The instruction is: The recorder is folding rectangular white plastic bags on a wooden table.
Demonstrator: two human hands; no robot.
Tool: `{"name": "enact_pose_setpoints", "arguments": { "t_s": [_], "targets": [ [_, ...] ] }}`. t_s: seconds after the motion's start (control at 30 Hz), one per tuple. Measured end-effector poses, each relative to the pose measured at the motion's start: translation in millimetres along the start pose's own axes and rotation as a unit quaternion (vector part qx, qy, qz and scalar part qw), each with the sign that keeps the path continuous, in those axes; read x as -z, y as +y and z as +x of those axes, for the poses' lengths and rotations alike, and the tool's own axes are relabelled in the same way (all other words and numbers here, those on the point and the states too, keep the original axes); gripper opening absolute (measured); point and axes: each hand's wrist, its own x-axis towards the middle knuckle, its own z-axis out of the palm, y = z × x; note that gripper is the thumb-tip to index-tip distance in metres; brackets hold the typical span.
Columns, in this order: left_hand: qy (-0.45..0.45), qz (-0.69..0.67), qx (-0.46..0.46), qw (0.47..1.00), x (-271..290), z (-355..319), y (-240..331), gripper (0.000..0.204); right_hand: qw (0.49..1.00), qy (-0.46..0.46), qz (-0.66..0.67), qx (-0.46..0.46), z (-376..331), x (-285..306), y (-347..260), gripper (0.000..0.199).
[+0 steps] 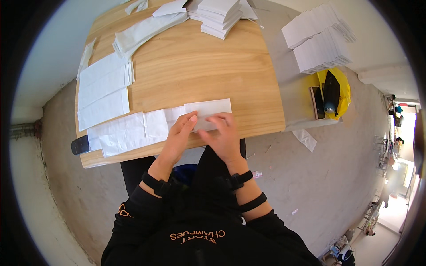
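Observation:
A white folded paper (213,106) lies near the front edge of the wooden table. At its left part is my left hand (178,135), its thumb and fingers drawn together on the paper; the fingertips' grip is partly hidden. My right hand (224,135) hovers over the paper's lower right, thumb and fingers apart and bent. Further left along the front edge lie overlapping white, creased paper bags (128,133), whose right end runs under or beside the folded paper; I cannot tell which.
The wooden table (208,66) also bears flat white sheets (104,88), a long white bundle (148,33) and a white stack (219,15). A black object (80,145) sits at the left corner. On the right are stacked white packets (321,48), a phone (317,103) and a yellow bag (344,93).

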Motion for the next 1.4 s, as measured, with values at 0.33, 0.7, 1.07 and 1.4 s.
{"name": "enact_pose_setpoints", "arguments": {
  "t_s": [0.33,0.7,1.07,1.4],
  "targets": [
    [0.018,0.097,-0.022,0.995,9.4,1.3,-6.8,0.048,0.987,0.02,-0.022,-0.159,-1.0,20.9,46.6,0.025],
    [0.037,0.118,-0.061,0.99,10.1,6.4,-16.3,0.045,0.986,-0.008,-0.05,-0.159,-2.3,15.8,52.0,0.027],
    [0.103,0.516,-0.322,0.787,-24.7,-5.0,-8.3,0.071,0.984,-0.03,-0.074,-0.161,-0.6,16.7,55.6,0.035],
    [0.038,0.622,-0.265,0.736,-22.0,8.6,-39.9,0.103,0.973,-0.043,-0.07,-0.214,13.3,14.9,53.2,0.04]
  ]
}}
